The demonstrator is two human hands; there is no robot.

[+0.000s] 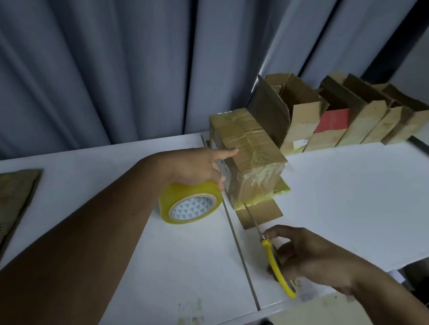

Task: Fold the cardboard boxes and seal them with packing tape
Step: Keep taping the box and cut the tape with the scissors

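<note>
A brown cardboard box wrapped in shiny tape (253,157) sits on the white table (349,204). Left of it, the left hand (196,167) curls round a yellow roll of packing tape (186,204), one finger touching the box. In front, the right hand (312,257) grips yellow-handled scissors (277,266). Behind the box stand open cardboard boxes (344,119) and a grey-blue curtain (102,68).

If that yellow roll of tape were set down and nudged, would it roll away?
On its edge, probably: the tape roll is round and the table looks smooth. Laid flat it would likely stay put. It looks thickly wound, so perhaps weighty for its size.
</note>
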